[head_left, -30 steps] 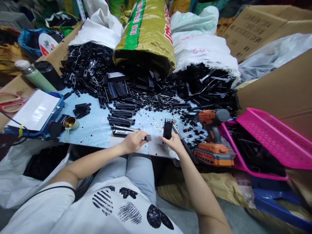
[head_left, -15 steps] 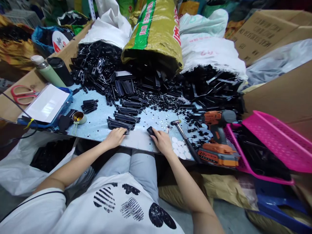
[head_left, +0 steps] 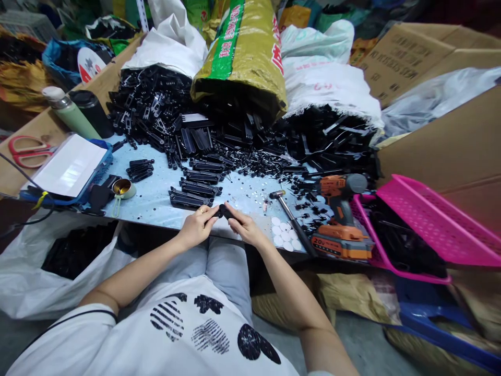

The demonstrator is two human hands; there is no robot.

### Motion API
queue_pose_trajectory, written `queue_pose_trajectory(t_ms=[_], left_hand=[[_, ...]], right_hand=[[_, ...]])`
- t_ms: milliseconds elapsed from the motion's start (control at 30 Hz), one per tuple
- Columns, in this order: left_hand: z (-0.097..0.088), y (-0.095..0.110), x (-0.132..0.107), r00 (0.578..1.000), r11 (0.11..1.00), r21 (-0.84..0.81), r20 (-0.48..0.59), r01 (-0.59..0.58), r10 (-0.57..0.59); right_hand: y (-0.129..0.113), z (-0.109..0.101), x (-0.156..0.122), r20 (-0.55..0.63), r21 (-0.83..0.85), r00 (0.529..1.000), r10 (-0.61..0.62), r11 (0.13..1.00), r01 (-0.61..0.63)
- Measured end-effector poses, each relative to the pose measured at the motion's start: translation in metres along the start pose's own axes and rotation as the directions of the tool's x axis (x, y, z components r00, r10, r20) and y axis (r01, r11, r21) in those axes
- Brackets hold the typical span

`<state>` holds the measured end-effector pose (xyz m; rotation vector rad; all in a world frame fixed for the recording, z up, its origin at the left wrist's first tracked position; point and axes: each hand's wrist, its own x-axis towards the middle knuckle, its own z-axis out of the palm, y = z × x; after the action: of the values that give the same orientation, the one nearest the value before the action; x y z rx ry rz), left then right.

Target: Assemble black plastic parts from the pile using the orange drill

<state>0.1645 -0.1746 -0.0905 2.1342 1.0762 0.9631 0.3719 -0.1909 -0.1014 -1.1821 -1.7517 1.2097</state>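
Note:
My left hand (head_left: pixel 197 227) and my right hand (head_left: pixel 246 227) meet above the table's front edge, both closed in a pinch. Between the right fingers is a short black plastic part (head_left: pixel 226 211). The left fingertips grip a small dark piece (head_left: pixel 220 210) right against it; whether the two are joined I cannot tell. Just beyond my left hand lie neat stacks of long black plastic parts (head_left: pixel 191 199). A hammer (head_left: pixel 289 214) rests to the right of my right hand, near some white round discs (head_left: pixel 285 234).
An orange cordless drill (head_left: pixel 340 214) and a pink basket (head_left: pixel 426 224) stand at the right. Piles of black parts (head_left: pixel 152 104) spill from sacks at the back. On the left are a brass-coloured cup (head_left: pixel 123 189), a paper-topped blue tray (head_left: pixel 72 164), red scissors (head_left: pixel 29 151) and bottles (head_left: pixel 70 110).
My left hand has left the front stack and moved right with a small dark piece. My right hand has brought its black part left, so the hands now meet. The view has shifted slightly.

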Motion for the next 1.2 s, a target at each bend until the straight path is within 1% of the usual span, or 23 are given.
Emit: queue_pose_trajectory(t_ms=[100,200,333,367,433,500,533,600,667,700,733,800,833,900,933,967,1000,1033,1067,1100,1133,1167,1200], left_hand=[[0.003,0.005,-0.001,0.997,1.000,-0.003,-0.072,-0.025,0.025],[0.006,0.010,0.000,0.984,0.999,0.006,-0.175,-0.039,0.039],[0.006,0.015,0.004,0.983,0.995,0.016,-0.156,-0.100,0.102],[0.007,0.017,0.005,0.979,0.994,0.015,-0.169,-0.109,0.110],[0.008,0.023,0.008,0.960,0.994,0.007,-0.257,-0.109,0.107],[0.009,0.027,0.011,0.930,0.993,-0.016,-0.353,-0.116,0.103],[0.009,0.028,0.013,0.920,0.991,-0.027,-0.376,-0.133,0.113],[0.005,0.027,0.016,0.922,0.982,-0.041,-0.353,-0.184,0.158],[0.001,0.022,0.017,0.940,0.973,-0.051,-0.275,-0.224,0.202],[0.001,0.019,0.016,0.951,0.974,-0.055,-0.238,-0.217,0.199],[0.003,0.015,0.014,0.964,0.981,-0.061,-0.209,-0.183,0.167],[0.012,0.005,0.004,0.981,0.995,-0.100,-0.192,-0.026,0.007],[0.018,0.000,-0.002,0.973,0.986,-0.145,-0.200,0.082,-0.111],[0.031,-0.012,-0.017,0.915,0.921,-0.270,-0.214,0.280,-0.341],[0.035,-0.017,-0.025,0.884,0.882,-0.319,-0.202,0.347,-0.421],[0.036,-0.022,-0.031,0.865,0.856,-0.334,-0.180,0.394,-0.468],[0.036,-0.026,-0.037,0.860,0.853,-0.301,-0.159,0.426,-0.486],[0.032,-0.028,-0.040,0.864,0.867,-0.221,-0.146,0.446,-0.481],[0.028,-0.029,-0.042,0.878,0.889,-0.105,-0.144,0.446,-0.457],[0.022,-0.029,-0.041,0.898,0.907,0.027,-0.154,0.420,-0.411],[0.017,-0.029,-0.040,0.926,0.919,0.152,-0.163,0.364,-0.340],[0.012,-0.028,-0.036,0.956,0.927,0.250,-0.156,0.281,-0.248],[0.008,-0.028,-0.032,0.981,0.934,0.310,-0.129,0.178,-0.145]], right_hand=[[-0.004,0.001,-0.003,-0.052,-0.070,0.998,-0.022,0.997,0.018],[-0.007,0.006,-0.004,-0.108,-0.061,0.993,-0.043,0.997,0.037],[-0.012,0.009,-0.006,-0.079,-0.090,0.995,-0.060,0.995,0.053],[-0.014,0.011,-0.006,-0.088,-0.093,0.994,-0.062,0.994,0.053],[-0.015,0.020,-0.005,-0.151,-0.074,0.987,-0.054,0.996,0.043],[-0.015,0.032,-0.003,-0.232,-0.043,0.972,-0.042,0.999,0.033],[-0.014,0.038,-0.002,-0.259,-0.034,0.965,-0.037,0.999,0.029],[-0.009,0.047,-0.002,-0.279,-0.029,0.960,-0.030,0.999,0.023],[-0.004,0.052,-0.004,-0.276,-0.028,0.961,-0.030,0.999,0.023],[-0.001,0.053,-0.005,-0.271,-0.025,0.962,-0.030,0.999,0.024],[0.001,0.053,-0.005,-0.263,-0.023,0.965,-0.027,0.999,0.021],[0.006,0.048,-0.003,-0.191,-0.066,0.981,-0.020,0.998,0.008],[0.009,0.042,0.002,-0.131,-0.125,0.991,-0.015,0.992,-0.001],[0.017,0.017,0.017,-0.044,-0.296,0.999,0.019,0.955,-0.031],[0.023,-0.003,0.028,-0.052,-0.393,0.998,0.042,0.917,-0.059],[0.030,-0.026,0.041,-0.106,-0.480,0.992,0.066,0.870,-0.109],[0.037,-0.053,0.056,-0.213,-0.554,0.973,0.084,0.810,-0.191],[0.045,-0.083,0.070,-0.317,-0.619,0.945,0.074,0.739,-0.266],[0.054,-0.114,0.085,-0.427,-0.664,0.903,0.055,0.659,-0.354],[0.063,-0.144,0.098,-0.546,-0.669,0.837,0.046,0.578,-0.468],[0.072,-0.173,0.111,-0.647,-0.642,0.762,0.038,0.512,-0.571],[0.080,-0.198,0.123,-0.711,-0.611,0.702,0.040,0.460,-0.644],[0.088,-0.221,0.133,-0.751,-0.585,0.659,0.041,0.422,-0.693]])
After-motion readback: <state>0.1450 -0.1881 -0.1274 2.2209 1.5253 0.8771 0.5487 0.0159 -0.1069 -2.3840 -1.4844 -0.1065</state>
